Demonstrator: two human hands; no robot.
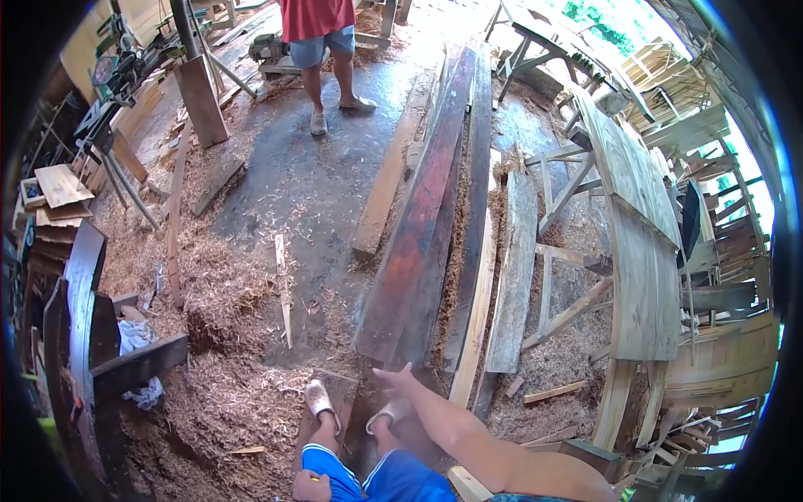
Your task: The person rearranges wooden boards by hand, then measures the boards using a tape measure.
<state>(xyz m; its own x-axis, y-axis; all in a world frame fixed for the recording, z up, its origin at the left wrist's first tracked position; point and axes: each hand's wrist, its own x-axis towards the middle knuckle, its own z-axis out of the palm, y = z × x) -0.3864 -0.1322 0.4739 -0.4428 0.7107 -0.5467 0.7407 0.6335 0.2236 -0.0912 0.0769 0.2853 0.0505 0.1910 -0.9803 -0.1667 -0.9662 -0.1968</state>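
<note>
My right hand [396, 381] stretches forward with its fingers extended and holds nothing. It hovers near the lower end of a long, dark reddish-brown plank [410, 259]; I cannot tell whether it touches the wood. Down by my blue shorts, my left hand [312, 486] is closed, and a small yellow bit of something shows in the fist. Most of that object is hidden by the fingers. Alongside the reddish plank lie a narrow dark board [477, 184] and a pale, weathered plank [513, 276].
Wood shavings [226, 393] cover much of the floor. A person in a red shirt [318, 18] stands farther ahead. Wide boards [644, 276] rest on trestles at the right. A thin wood strip [283, 289] lies to the left, and dark curved timber [82, 318] stands at far left.
</note>
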